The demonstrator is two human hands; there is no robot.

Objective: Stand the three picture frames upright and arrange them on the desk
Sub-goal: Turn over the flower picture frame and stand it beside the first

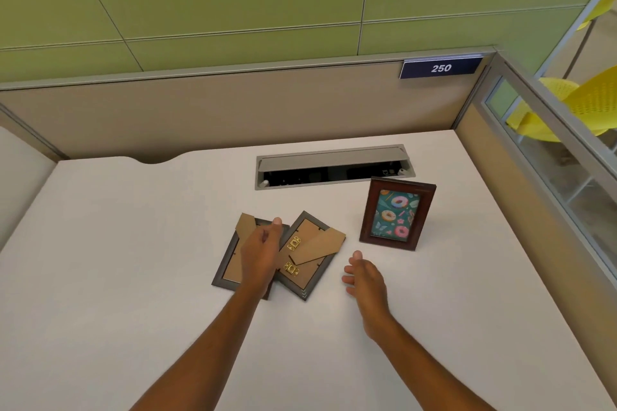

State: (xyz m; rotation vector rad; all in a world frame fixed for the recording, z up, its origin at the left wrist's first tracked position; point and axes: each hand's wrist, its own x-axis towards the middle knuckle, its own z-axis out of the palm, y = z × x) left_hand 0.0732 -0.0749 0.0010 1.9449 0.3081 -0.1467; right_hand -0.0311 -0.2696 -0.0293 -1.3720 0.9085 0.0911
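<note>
A dark brown frame with a doughnut picture [397, 213] stands upright on the white desk [133, 260], right of centre. Two grey frames lie face down with their cardboard backs up. The left one [228, 264] is partly under my left hand [262, 253], whose fingers rest over it without a clear grip. The right grey frame [310, 253] overlaps it, its brown stand flap swung out and brass clips showing. My right hand [364, 277] hovers open over the bare desk, just right of the flat frames and below the upright one.
A grey cable hatch [334, 167] stands open at the back of the desk. Beige partition walls [233, 110] close the back and right side, with a "250" sign [440, 68]. Yellow chairs [567, 103] sit beyond the right glass panel.
</note>
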